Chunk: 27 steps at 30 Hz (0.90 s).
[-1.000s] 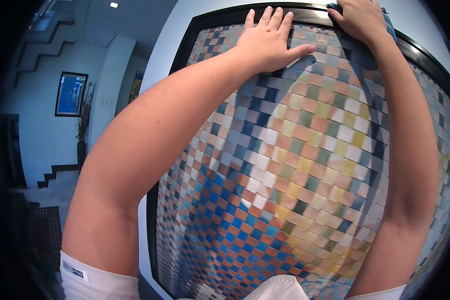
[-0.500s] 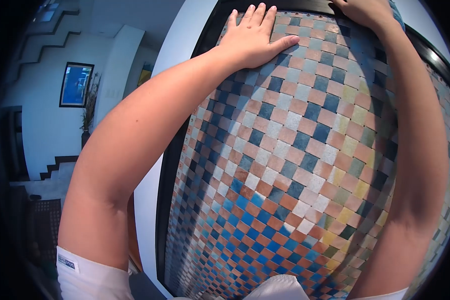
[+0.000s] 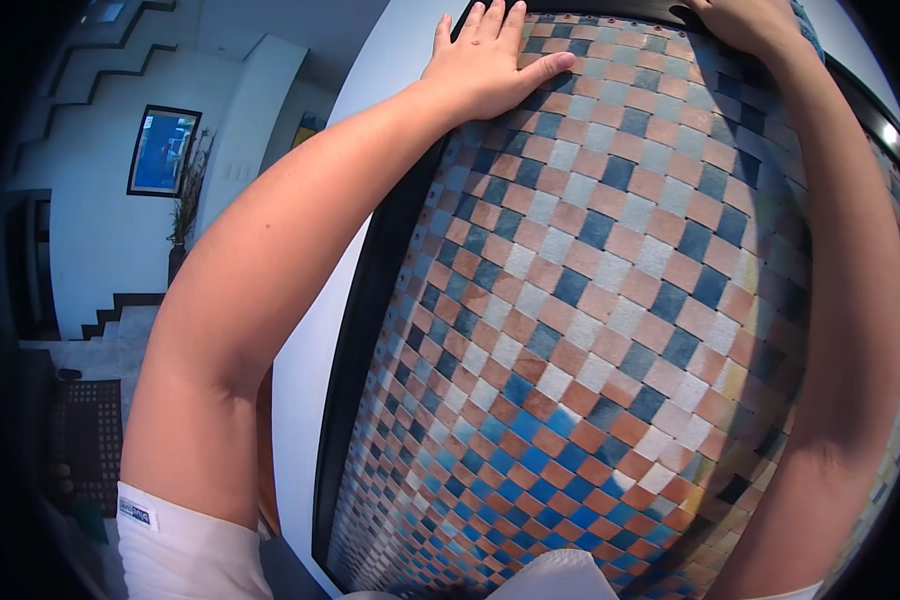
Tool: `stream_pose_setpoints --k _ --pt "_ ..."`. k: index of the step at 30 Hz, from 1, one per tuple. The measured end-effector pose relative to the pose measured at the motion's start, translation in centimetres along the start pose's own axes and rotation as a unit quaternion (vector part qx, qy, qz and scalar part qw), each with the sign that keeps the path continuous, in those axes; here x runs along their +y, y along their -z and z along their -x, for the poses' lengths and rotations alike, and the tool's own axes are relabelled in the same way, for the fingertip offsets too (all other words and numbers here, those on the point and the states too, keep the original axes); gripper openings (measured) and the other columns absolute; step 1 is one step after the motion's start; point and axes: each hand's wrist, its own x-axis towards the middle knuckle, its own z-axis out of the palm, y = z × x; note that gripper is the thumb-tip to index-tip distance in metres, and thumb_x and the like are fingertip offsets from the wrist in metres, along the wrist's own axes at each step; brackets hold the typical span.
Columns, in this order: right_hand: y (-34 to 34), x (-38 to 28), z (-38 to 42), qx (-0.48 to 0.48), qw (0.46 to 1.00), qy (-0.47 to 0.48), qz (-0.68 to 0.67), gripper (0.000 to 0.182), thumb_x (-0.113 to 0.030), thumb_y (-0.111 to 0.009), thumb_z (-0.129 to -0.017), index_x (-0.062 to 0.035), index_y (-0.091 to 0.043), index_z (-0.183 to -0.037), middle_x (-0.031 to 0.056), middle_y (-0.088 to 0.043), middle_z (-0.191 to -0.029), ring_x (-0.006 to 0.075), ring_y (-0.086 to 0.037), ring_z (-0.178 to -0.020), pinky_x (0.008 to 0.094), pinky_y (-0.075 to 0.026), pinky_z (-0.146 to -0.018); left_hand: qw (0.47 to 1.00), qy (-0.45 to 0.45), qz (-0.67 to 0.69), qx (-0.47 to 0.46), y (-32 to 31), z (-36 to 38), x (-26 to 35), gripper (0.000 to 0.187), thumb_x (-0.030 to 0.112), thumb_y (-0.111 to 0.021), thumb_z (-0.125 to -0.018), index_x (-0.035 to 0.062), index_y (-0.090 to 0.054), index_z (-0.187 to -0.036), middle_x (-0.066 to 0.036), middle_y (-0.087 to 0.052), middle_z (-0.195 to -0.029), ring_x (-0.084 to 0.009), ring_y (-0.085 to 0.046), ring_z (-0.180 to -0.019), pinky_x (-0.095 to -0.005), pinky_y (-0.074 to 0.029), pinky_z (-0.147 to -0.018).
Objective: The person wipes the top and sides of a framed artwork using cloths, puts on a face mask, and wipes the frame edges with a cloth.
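A large woven panel (image 3: pixel 570 250) of leather-like squares in tan, grey, white and blue fills the right half of the view, set in a dark frame (image 3: pixel 370 290). My left hand (image 3: pixel 485 62) lies open at the panel's upper left corner, fingers spread, fingertips near the frame's top edge and thumb on the squares. My right hand (image 3: pixel 750 22) is at the top right of the frame, partly cut off by the view's edge. A blue cloth (image 3: pixel 808 30) shows behind it, apparently held under the curled fingers.
White wall surrounds the frame. On the left are stepped stairs (image 3: pixel 120 50), a framed picture (image 3: pixel 164 150), a tall dried plant (image 3: pixel 187 190) and a dark patterned mat (image 3: pixel 85 440) on the floor. Sunlight and arm shadows fall across the panel.
The view has shifted slightly, so the panel's lower part sits a little differently. My left hand appears a little higher and further left; my right hand appears slightly further right.
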Motion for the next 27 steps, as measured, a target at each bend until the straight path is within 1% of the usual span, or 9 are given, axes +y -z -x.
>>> stream_pose_setpoints --k 8,10,13,15,16,19,20,23,27 --pt "0.6 -5.5 -0.5 0.03 0.999 -0.02 0.031 0.042 -0.038 -0.042 -0.092 -0.0082 -0.069 -0.105 0.0197 -0.052 -0.125 0.0371 -0.047 -0.118 0.0495 -0.034 -0.1 0.997 0.003 0.08 -0.012 -0.6 1.3 -1.5 0.093 0.075 -0.023 -0.084 0.0051 -0.026 -0.145 -0.026 -0.026 -0.146 -0.0363 -0.017 -0.14 -0.0548 -0.005 -0.111" --pt "-0.2 -5.5 -3.0 -0.026 1.0 0.013 -0.011 0.041 -0.037 -0.041 -0.092 -0.0093 -0.069 -0.104 0.0196 -0.052 -0.126 0.0376 -0.047 -0.118 0.0523 -0.034 -0.099 0.996 -0.007 0.087 -0.009 -0.8 1.3 -2.2 0.093 0.075 -0.024 -0.084 0.0047 -0.026 -0.145 -0.026 -0.026 -0.146 -0.0363 -0.017 -0.14 -0.0549 -0.005 -0.111" --pt "-1.7 -7.5 -5.5 -0.044 0.999 0.008 -0.008 0.042 -0.037 -0.04 -0.092 -0.0097 -0.07 -0.104 0.0194 -0.053 -0.125 0.0371 -0.048 -0.117 0.0538 -0.035 -0.097 0.994 -0.017 0.104 -0.012 -1.0 1.5 -3.2 0.094 0.075 -0.025 -0.084 0.0037 -0.025 -0.145 -0.026 -0.024 -0.147 -0.0367 -0.015 -0.141 -0.0549 -0.005 -0.111" --pt "-0.1 -10.8 -4.1 0.019 0.999 0.003 0.035 0.039 -0.034 -0.042 -0.089 -0.0092 -0.071 -0.1 0.0192 -0.056 -0.121 0.0361 -0.05 -0.114 0.0513 -0.037 -0.096 0.993 -0.025 0.117 -0.005 -1.3 1.5 -4.1 0.094 0.075 -0.025 -0.084 0.0032 -0.025 -0.145 -0.026 -0.023 -0.148 -0.0376 -0.013 -0.141 -0.0549 -0.005 -0.111" --pt "-0.8 -11.3 -5.3 0.009 0.999 0.014 0.044 0.039 -0.033 -0.043 -0.088 -0.0089 -0.071 -0.1 0.0191 -0.056 -0.12 0.036 -0.051 -0.114 0.0505 -0.038 -0.096 0.992 -0.029 0.119 -0.007 -1.3 1.6 -4.6 0.096 0.075 -0.027 -0.084 0.0006 -0.024 -0.144 -0.03 -0.021 -0.147 -0.0402 -0.012 -0.14 -0.0545 -0.006 -0.111" --pt "-2.3 -13.0 -8.2 -0.027 0.999 0.034 0.024 0.037 -0.029 -0.044 -0.083 -0.0075 -0.071 -0.098 0.0183 -0.058 -0.117 0.0352 -0.053 -0.111 0.047 -0.04 -0.095 0.973 0.057 0.22 -0.025 -1.2 2.1 -5.4 0.1 0.075 -0.03 -0.084 -0.0043 -0.022 -0.143 -0.033 -0.02 -0.145 -0.0424 -0.015 -0.139 -0.0532 -0.011 -0.111" --pt "-2.5 -13.8 -8.7 -0.024 0.999 0.041 0.018 0.037 -0.029 -0.044 -0.083 -0.0073 -0.071 -0.098 0.0182 -0.058 -0.117 0.0349 -0.053 -0.111 0.0463 -0.04 -0.095 0.954 0.113 0.273 -0.058 -1.0 2.2 -5.6 0.102 0.072 -0.036 -0.084 -0.0089 -0.017 -0.142 -0.034 -0.022 -0.142 -0.0428 -0.02 -0.137 -0.0504 -0.017 -0.111" --pt "-3.1 -15.8 -10.8 -0.038 0.997 0.072 0.011 0.036 -0.027 -0.045 -0.083 -0.0068 -0.071 -0.098 0.0184 -0.059 -0.117 0.0346 -0.053 -0.11 0.0447 -0.04 -0.095 0.925 0.113 0.347 -0.106 -0.9 2.9 -6.4 0.101 0.068 -0.042 -0.085 -0.0109 -0.015 -0.142 -0.033 -0.024 -0.141 -0.0429 -0.024 -0.135 -0.0487 -0.021 -0.11" --pt "-4.6 -18.2 -13.1 -0.037 0.992 0.12 0.006 0.035 -0.024 -0.045 -0.082 -0.0062 -0.071 -0.097 0.0188 -0.057 -0.12 0.0346 -0.052 -0.113 0.0439 -0.039 -0.097 0.957 0.047 0.282 -0.044 -1.9 3.4 -6.9 0.099 0.064 -0.047 -0.085 -0.011 -0.015 -0.141 -0.029 -0.028 -0.14 -0.0387 -0.024 -0.136 -0.0461 -0.018 -0.111"
